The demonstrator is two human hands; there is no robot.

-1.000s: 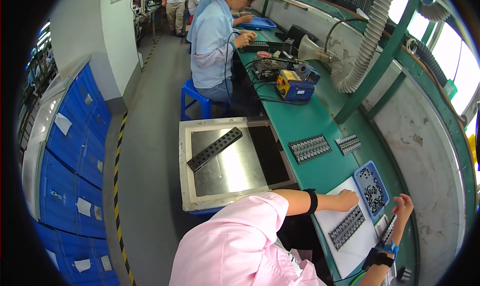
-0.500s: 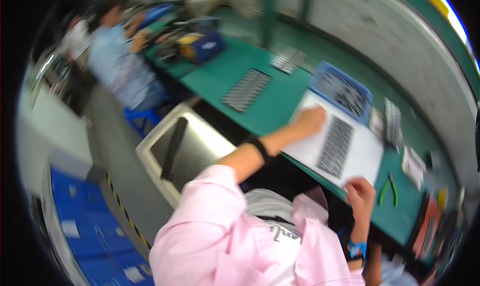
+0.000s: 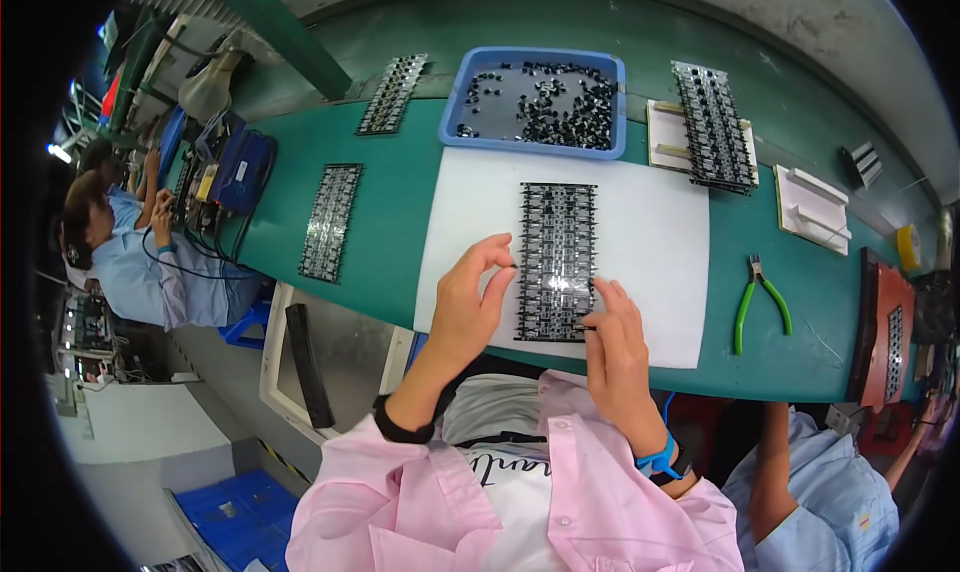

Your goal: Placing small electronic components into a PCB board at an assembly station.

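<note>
A dark circuit board panel (image 3: 557, 262) with rows of small parts lies on a white sheet (image 3: 660, 232) in front of me. My left hand (image 3: 468, 297) is at the panel's left edge, thumb and fingertips closed around a tiny dark piece too small to name. At the lower right edge of the panel is my right hand (image 3: 617, 347), its fingers stretched out and apart by the board's rim. A blue tray (image 3: 450, 122) of loose black components stands just beyond the sheet.
Further panels lie at left (image 3: 331, 222) and far left (image 3: 393, 94). Stacked panels (image 3: 715, 127) rest on a white holder, with another white holder (image 3: 812, 210) beside them. Green-handled pliers (image 3: 744, 312) lie at right. Co-workers sit at left (image 3: 135, 252) and lower right (image 3: 820, 487).
My view has turned and is sharper. My left hand has come back from beside the tray to the panel's left edge. My right hand has moved from the sheet's near edge onto the panel's right edge.
</note>
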